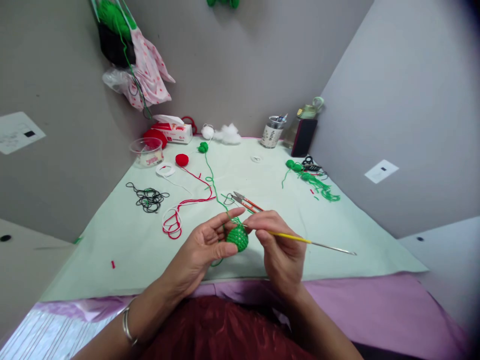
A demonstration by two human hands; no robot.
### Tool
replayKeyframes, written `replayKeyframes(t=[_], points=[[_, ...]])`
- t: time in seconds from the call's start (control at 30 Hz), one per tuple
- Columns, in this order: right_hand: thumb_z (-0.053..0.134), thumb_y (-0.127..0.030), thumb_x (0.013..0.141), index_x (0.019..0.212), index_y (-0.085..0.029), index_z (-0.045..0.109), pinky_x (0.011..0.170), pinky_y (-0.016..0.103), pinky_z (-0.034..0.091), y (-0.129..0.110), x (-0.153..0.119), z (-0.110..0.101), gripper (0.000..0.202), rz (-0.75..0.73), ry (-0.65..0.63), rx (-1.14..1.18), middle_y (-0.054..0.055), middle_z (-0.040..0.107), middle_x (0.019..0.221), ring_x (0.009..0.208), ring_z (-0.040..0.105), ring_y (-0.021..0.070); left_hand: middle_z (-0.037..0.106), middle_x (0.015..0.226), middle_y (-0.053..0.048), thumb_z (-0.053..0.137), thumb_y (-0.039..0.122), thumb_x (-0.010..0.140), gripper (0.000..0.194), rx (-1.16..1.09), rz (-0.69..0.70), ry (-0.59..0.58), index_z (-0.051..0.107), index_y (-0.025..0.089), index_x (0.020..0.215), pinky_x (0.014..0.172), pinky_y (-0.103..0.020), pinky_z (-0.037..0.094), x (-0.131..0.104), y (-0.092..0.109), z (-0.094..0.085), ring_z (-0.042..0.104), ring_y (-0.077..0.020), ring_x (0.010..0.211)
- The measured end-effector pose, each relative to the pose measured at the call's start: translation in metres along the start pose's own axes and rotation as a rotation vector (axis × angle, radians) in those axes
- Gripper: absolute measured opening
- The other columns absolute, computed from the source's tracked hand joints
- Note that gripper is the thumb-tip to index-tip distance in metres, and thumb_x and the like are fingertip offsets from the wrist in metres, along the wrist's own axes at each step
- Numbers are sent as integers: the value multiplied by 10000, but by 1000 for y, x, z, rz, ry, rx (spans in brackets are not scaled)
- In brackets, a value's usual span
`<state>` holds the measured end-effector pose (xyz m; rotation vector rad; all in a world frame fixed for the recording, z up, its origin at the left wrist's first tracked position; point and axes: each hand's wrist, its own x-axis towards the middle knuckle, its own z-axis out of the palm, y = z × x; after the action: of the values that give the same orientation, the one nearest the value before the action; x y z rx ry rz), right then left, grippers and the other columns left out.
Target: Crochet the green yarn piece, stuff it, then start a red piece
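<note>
A small rounded green crochet piece (pixel 237 238) is pinched between the thumb and fingers of my left hand (pixel 210 240). Green yarn (pixel 212 181) runs from the piece up the table to a small green ball (pixel 203 147). My right hand (pixel 279 245) grips a crochet hook (pixel 296 237) with a yellow handle, one metal end at the top edge of the green piece and the other pointing out to the right. Just beyond my hands lie thread snips (pixel 247 202) with orange handles, beside a dark loop of thread.
Black cord (pixel 150 198), red yarn (pixel 182 160) and a clear tub (pixel 147 152) lie left. At the back are a tissue box (pixel 174 131), white stuffing (pixel 228 134), a pen cup (pixel 272 133) and an upright phone (pixel 304 138). Green crochet pieces (pixel 315 181) lie right.
</note>
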<state>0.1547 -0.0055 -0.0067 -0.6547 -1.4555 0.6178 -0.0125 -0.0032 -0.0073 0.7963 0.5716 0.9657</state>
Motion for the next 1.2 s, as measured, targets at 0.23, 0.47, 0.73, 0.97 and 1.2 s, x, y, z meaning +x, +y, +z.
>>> replayKeyframes(t=[0.23,0.47,0.73,0.97,1.2], points=[[613,-227,981,995,-251,779,754,362,534,4,-5,-7,168,151,48,133,32,727,852,793,670,182,652,1088,-42,865,292,718,612,118,3,15,703,298,1309,927,-280,420,-2,1,-8,573,-203,1086],[684,-299,932,858,-210,783,582,266,508,-1,4,-17,152,379,84,361,21,671,753,631,625,132,676,1120,-62,834,320,743,525,159,-49,-60,738,274,1257,850,-275,434,-4,8,-13,585,-200,1036],[647,-293,965,951,-255,793,650,296,530,0,-2,-11,151,247,-56,237,38,727,843,744,656,161,697,1058,-31,870,218,725,609,175,-6,-68,699,318,1301,922,-321,469,-3,2,-10,640,-203,1029],[640,-245,969,985,-275,789,739,322,552,7,-7,-6,153,176,-40,120,31,778,933,832,685,174,673,1146,-27,869,211,750,602,324,59,-12,685,349,1307,943,-306,491,-5,3,-4,629,-196,1088],[694,-396,924,865,-198,740,586,266,565,9,-4,-6,213,429,23,357,41,746,783,641,664,144,561,1037,8,847,215,772,557,494,148,-19,698,404,1274,1047,-376,452,-7,7,-2,618,-202,1099]])
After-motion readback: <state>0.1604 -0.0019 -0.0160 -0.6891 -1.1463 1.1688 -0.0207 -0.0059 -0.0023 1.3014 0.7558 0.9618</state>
